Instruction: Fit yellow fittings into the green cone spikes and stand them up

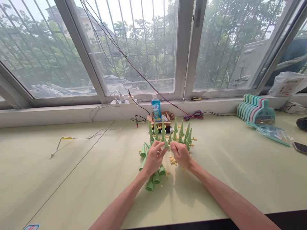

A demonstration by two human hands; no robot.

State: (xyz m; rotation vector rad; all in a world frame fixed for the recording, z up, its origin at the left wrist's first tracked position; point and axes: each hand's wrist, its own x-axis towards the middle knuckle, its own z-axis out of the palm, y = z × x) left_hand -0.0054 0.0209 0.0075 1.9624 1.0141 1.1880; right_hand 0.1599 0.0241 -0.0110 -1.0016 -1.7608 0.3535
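Between the fingertips of my left hand [155, 156] is a small green cone [166, 143], its tip pointing up. My right hand [180, 153] is pinched close beside the cone, near a small yellow piece [169, 146] at its side. Behind both hands, several upright green cones [181, 130] stand in rows, many with yellow pieces sticking out sideways. Loose green cones [156, 177] lie to the left and in front of my left hand, some with hollow ends facing me. A small pile of yellow pieces [173, 160] lies below my right hand.
A blue bottle [156, 108] and an open cardboard box [165, 117] stand behind the cones. Coiled cables [197, 115] lie near the window ledge. A row of pastel plastic items [260, 110] and a phone [300, 148] are at the right. A white cable [79, 138] crosses the left side.
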